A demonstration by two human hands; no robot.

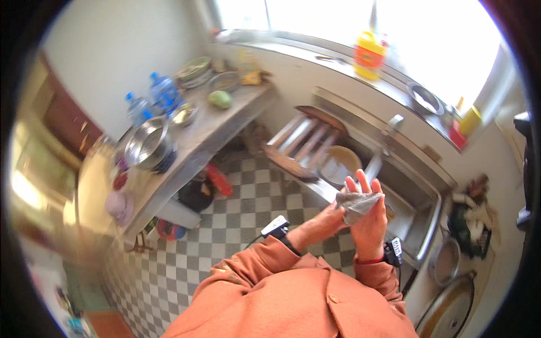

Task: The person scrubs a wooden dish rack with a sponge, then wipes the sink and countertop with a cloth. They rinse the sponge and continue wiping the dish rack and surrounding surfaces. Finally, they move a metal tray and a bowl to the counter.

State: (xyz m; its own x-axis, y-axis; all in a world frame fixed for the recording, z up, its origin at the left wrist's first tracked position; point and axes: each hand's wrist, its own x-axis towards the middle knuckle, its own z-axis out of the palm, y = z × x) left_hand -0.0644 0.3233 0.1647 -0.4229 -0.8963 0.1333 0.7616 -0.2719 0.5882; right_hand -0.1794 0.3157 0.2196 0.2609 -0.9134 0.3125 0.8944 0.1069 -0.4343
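Observation:
A thin grey cloth (358, 205) lies across the palm side of my right hand (371, 228), below the raised fingers. Those fingers are extended and apart. My left hand (334, 217) comes in from the side and holds the cloth against the right palm; its fingers are partly hidden behind the cloth and the other hand. Both hands are in front of the stainless steel sink (416, 211), close to its front edge. Beyond them a metal faucet (393, 124) rises at the back of the sink.
A slatted wooden stool (302, 143) leans over the sink's left part beside a yellowish basin (351, 156). On the left counter (203, 143) stand a steel pot (148, 143), blue water bottles (165, 91) and a green melon-like vegetable (219, 99). A yellow jug (369, 55) stands on the windowsill.

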